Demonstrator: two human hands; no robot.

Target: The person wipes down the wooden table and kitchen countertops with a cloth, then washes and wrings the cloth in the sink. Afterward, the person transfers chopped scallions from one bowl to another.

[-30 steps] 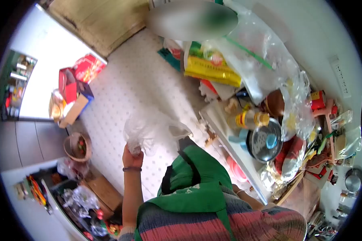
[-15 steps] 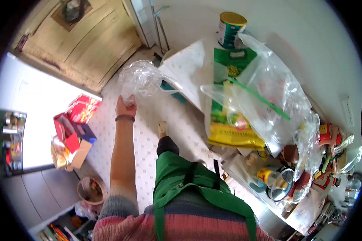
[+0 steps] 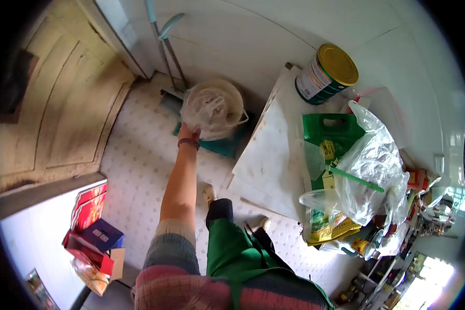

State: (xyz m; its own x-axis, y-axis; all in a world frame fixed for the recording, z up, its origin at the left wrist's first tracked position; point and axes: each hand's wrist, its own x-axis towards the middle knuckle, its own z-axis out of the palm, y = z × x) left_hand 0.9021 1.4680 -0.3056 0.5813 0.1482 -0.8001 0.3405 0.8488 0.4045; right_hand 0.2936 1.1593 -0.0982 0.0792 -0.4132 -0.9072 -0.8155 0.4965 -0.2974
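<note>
My left hand (image 3: 189, 133) is stretched out ahead of me, its fingers closed on a crumpled clear plastic bag (image 3: 210, 114). The bag is over the opening of a round whitish bin (image 3: 231, 89) on the floor by the wall, and it hides part of the rim. A dark band circles my left wrist. Beneath the bin and bag lies a teal, flat item (image 3: 223, 147), partly covered. My right hand is out of the picture.
At right, a white-topped table (image 3: 268, 170) holds a green tin with a gold lid (image 3: 338, 64), a green and yellow packaging bag (image 3: 325, 137) and clear plastic (image 3: 369, 175). Long handles (image 3: 169, 57) lean in the corner beside a wooden door (image 3: 51, 103). Red boxes (image 3: 90, 206) sit at left.
My left hand has carried the plastic bag forward to the bin, which now shows beneath it. The view has shifted toward the corner, with the table seen further right.
</note>
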